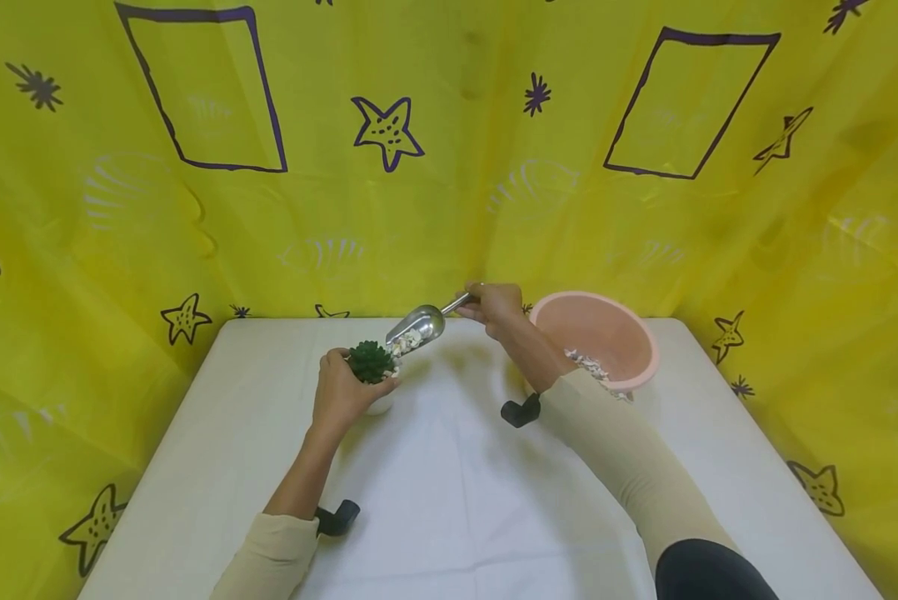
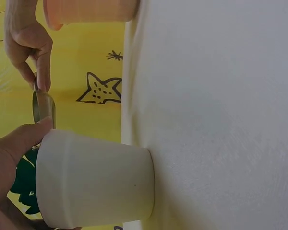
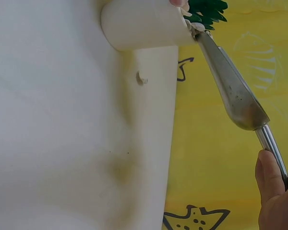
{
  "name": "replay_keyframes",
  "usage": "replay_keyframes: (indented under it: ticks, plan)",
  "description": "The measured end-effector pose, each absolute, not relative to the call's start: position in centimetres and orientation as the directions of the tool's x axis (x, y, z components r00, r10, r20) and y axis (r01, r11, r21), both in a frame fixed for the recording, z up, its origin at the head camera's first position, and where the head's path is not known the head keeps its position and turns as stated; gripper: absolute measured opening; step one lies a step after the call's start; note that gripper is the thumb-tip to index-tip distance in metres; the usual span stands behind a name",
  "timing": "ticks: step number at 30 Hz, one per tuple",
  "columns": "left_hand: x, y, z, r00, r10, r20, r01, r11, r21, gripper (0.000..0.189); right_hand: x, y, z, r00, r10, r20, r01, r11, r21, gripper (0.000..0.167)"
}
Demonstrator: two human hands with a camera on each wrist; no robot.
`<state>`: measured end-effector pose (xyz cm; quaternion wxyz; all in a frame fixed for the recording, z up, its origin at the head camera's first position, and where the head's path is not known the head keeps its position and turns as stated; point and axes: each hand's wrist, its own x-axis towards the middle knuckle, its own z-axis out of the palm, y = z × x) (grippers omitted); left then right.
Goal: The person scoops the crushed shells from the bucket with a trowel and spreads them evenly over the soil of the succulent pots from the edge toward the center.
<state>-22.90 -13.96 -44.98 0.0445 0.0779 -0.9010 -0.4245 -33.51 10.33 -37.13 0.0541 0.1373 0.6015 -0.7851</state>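
Observation:
A green succulent plant (image 1: 370, 362) stands in a white pot (image 2: 96, 177) on the table. My left hand (image 1: 344, 392) grips the pot near its rim, the thumb on the near side and fingers on the far side. My right hand (image 1: 496, 308) holds a metal scoop (image 1: 422, 327) by its handle. The scoop tilts down to the left, its lip at the pot's rim beside the plant. Small whitish stones (image 1: 406, 341) lie in the scoop, and some show at the rim in the right wrist view.
A pink tub (image 1: 595, 333) with pale stones (image 1: 587, 364) in it stands at the back right, partly behind my right forearm. One loose stone (image 3: 141, 77) lies on the white-covered table (image 1: 434, 500) near the pot. A yellow patterned curtain (image 1: 449, 208) hangs behind and at both sides.

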Motion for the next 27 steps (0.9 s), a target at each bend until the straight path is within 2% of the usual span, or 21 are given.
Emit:
replay_keyframes:
  ticks: [8,19,27]
  plan:
    - [-23.03,-14.1,-44.68,-0.993,-0.12,0.011,-0.064,0.602,0.796,0.103,-33.42,10.29,-37.06,-0.956,0.086,-0.282,0.25,-0.268,-0.93,0.036]
    - [-22.86,-13.95,-45.16,-0.989,-0.147,0.033,-0.066,0.618,0.783,0.106,-33.29,10.19,-37.36,-0.958,0.086,-0.275,0.244,-0.266,-0.932,0.033]
    - [-23.05,-14.09,-44.97,-0.995,-0.094,0.017,-0.042,0.592,0.805,0.105,-33.5,10.19,-37.43,-0.959,0.091,-0.268,0.236,-0.264,-0.935,0.034]
